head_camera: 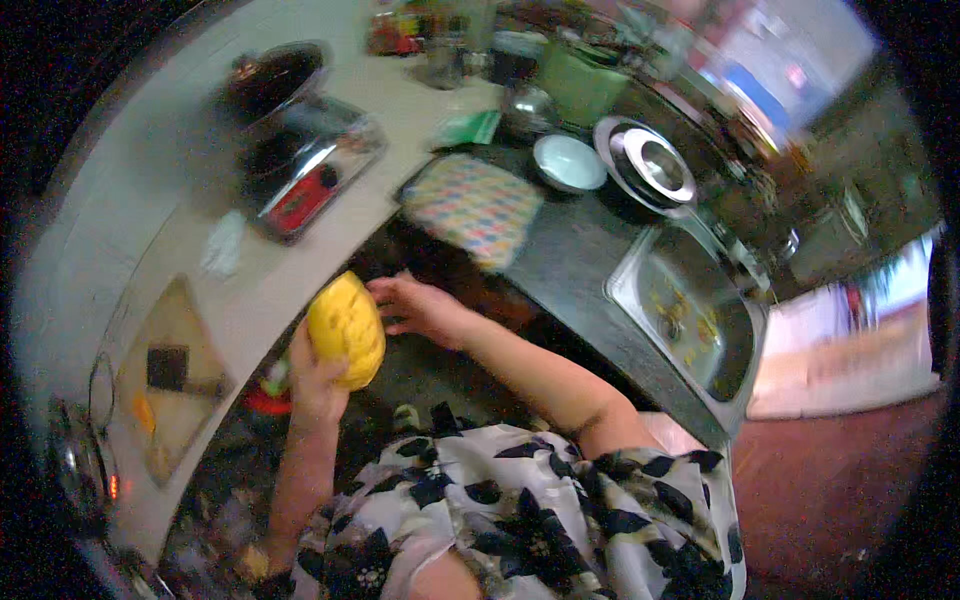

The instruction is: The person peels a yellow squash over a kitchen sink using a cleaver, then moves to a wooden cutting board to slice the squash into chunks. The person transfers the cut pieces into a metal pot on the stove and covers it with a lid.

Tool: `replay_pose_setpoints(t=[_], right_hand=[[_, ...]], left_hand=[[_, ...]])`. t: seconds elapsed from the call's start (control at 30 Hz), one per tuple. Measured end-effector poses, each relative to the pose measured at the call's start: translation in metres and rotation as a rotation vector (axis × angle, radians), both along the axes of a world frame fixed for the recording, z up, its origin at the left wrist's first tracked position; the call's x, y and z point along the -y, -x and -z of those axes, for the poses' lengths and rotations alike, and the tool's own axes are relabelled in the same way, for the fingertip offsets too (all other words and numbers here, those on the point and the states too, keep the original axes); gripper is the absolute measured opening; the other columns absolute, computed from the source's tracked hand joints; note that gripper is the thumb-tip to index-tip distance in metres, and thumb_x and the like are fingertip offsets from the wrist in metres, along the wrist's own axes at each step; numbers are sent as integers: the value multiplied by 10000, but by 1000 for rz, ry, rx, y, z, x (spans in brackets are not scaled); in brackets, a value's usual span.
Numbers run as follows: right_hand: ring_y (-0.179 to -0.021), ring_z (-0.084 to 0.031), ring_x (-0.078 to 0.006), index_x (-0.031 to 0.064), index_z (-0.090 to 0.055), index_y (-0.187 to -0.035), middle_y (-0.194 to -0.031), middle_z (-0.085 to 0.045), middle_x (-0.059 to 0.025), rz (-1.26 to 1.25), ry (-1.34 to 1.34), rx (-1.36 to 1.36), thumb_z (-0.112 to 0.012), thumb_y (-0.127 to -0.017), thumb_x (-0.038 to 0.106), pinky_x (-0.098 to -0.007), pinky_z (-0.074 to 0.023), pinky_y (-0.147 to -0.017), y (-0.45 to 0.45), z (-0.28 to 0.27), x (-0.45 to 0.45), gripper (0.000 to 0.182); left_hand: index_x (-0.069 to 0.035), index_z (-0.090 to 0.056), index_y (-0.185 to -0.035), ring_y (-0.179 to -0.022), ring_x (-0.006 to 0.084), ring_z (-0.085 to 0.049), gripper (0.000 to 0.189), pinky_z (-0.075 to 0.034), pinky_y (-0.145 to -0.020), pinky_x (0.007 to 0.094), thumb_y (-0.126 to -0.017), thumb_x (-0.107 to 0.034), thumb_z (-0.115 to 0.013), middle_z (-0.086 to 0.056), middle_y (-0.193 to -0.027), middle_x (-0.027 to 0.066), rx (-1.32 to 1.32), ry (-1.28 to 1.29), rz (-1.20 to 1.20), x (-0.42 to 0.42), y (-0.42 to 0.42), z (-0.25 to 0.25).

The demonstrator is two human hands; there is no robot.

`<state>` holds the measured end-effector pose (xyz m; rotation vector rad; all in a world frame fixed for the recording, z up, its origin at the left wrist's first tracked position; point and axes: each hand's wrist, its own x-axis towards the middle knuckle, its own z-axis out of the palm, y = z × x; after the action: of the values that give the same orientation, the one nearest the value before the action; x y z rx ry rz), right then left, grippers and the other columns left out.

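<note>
A peeled yellow fruit [347, 331], its surface pitted with dark marks like a pineapple's, is upright in my left hand [319, 379]. My left fingers and thumb wrap its lower part, just off the pale counter's edge. On the fruit's right side, my right hand [420, 306] is raised with its fingers spread; whether a fingertip touches the fruit is unclear from the blur. Left of me lies a wooden cutting board [180, 319]. A dark, square-bladed tool [167, 367] and a small orange-yellow piece [144, 412] rest on it.
A metal sink [626, 281] at right holds yellow scraps [679, 319]. Beyond the dark counter's checked cloth [472, 206] stand a white bowl [570, 163] and stacked basins [660, 169]. A glossy box-like object with a red panel [304, 199] sits on the pale counter [259, 300].
</note>
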<state>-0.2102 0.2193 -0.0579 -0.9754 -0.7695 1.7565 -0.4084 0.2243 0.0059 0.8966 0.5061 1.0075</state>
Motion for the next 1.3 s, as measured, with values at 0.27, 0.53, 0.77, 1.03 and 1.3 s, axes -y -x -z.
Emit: replay_pose_setpoints(t=[0.27,0.53,0.77,1.03,1.3], right_hand=[[-1262,-418,-281,63,-348,-1368,-1365,-433,-117,901,-349,-539,-582,-899,296,-458,-305,-1076,-290,-9,270,574],[-1128,-546,-260,1,-481,-1251,-1252,-541,-120,1283,-232,-441,-563,-911,208,-404,-428,-985,-453,47,374,406],[-1105,-548,-281,-8,-426,-1271,-1217,-531,-146,1448,-98,-344,-502,-890,-16,-390,-457,-959,-458,49,392,388],[-1087,-546,-221,20,-441,-1279,-1190,-544,-114,1460,-40,-232,-513,-868,-21,-329,-467,-905,-484,44,385,419],[-1037,-589,-225,-20,-455,-1247,-1149,-580,-106,1200,137,-142,-554,-807,-69,-338,-473,-909,-391,41,437,453]], left_hand=[[-11,-525,-1175,-994,216,-614,307,-488,-886,352,-888,-110,-569,-614,-1106,102,127,359,1013,137,-427,28],[-55,-550,-1134,-931,192,-631,249,-523,-817,355,-953,-218,-500,-636,-1045,71,68,436,998,247,-606,104],[-57,-320,-1312,-1050,257,-557,539,-510,-821,394,-876,-202,-603,-516,-1183,129,-349,246,819,281,-641,143],[-42,-349,-1358,-1117,276,-500,610,-433,-939,368,-833,-165,-634,-471,-1249,160,-373,84,591,296,-667,118],[-95,-621,-1128,-1051,295,-563,370,-440,-888,373,-859,-348,-595,-578,-1162,184,-757,-827,801,290,-604,110]])
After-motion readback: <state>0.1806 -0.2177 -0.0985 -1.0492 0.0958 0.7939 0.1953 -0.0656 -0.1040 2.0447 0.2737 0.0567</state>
